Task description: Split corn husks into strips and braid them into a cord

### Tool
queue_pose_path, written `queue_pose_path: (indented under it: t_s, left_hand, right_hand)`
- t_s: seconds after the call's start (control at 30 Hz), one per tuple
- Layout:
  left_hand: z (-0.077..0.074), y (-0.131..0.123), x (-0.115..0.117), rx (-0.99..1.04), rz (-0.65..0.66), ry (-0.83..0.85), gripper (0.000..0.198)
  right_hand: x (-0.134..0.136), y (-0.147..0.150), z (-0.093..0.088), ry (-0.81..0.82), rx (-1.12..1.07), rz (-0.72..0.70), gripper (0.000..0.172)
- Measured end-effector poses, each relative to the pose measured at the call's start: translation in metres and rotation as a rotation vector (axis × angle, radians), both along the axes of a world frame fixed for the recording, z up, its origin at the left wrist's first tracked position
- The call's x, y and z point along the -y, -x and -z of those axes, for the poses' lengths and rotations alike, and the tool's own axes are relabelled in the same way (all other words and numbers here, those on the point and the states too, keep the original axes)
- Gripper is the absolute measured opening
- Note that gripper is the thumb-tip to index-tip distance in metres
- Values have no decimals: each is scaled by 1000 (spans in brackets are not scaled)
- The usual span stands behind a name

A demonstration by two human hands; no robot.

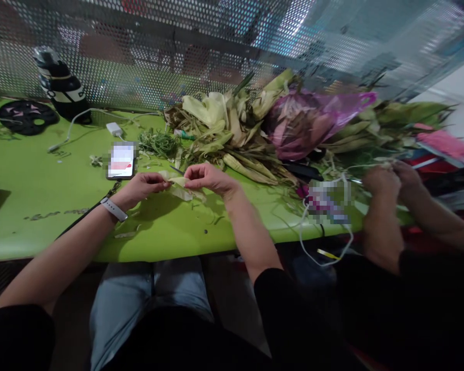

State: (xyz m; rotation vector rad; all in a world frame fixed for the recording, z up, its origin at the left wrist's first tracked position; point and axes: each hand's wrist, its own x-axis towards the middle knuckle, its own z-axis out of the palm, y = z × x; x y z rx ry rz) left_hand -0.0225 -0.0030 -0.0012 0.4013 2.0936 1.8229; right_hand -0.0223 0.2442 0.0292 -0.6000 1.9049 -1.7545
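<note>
Between my two hands is a pale corn husk piece point(181, 191), held just above the green table point(166, 232). My left hand point(145, 186), with a white band on its wrist, pinches the husk's left end. The fingers of my right hand point(204, 178) are closed on its right side. A thin dark pointed object point(177, 170) shows beside my right fingertips; I cannot make out what it is. Small shreds of husk point(126, 234) lie on the table below my hands. A phone point(120, 161) with a lit screen lies beyond my left hand.
A heap of corn husks point(235, 118) runs along the back, with a pink plastic bag point(297, 123) in it. Green strips point(158, 141) lie before the heap. A black bottle point(64, 85) and a white charger point(114, 129) stand left. A co-worker's hands point(382, 180) work at right.
</note>
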Motion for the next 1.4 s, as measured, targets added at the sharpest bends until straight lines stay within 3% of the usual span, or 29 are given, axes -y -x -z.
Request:
queue_pose_path:
  t_s: [0.13,0.2,0.47,0.63,0.8,0.97,1.17,1.4]
  left_hand:
    - [4,1,1,47,-7,-72,33]
    - [4,1,1,71,-16,-124,34]
    - [-1,-3,-2,150,-41,-295,28]
    - [-1,-4,-2,162,21,-344,31]
    - [2,-3,-3,125,43,-358,32]
    - [5,-1,-3,113,43,-345,26]
    - [4,-1,-2,173,66,-330,26]
    - [4,0,1,315,27,-363,31]
  right_hand:
    - [15,-4,7,102,68,-47,42]
    - [20,-5,10,79,48,-44,37]
    - [31,-6,13,43,67,166,24]
    - [36,-8,14,-1,15,245,29]
    - [37,-10,18,-46,-90,275,36]
    - [39,-7,25,-114,-203,318,31]
    - [38,-6,26,-51,-167,278,27]
    - [40,-6,29,-111,-191,365,19]
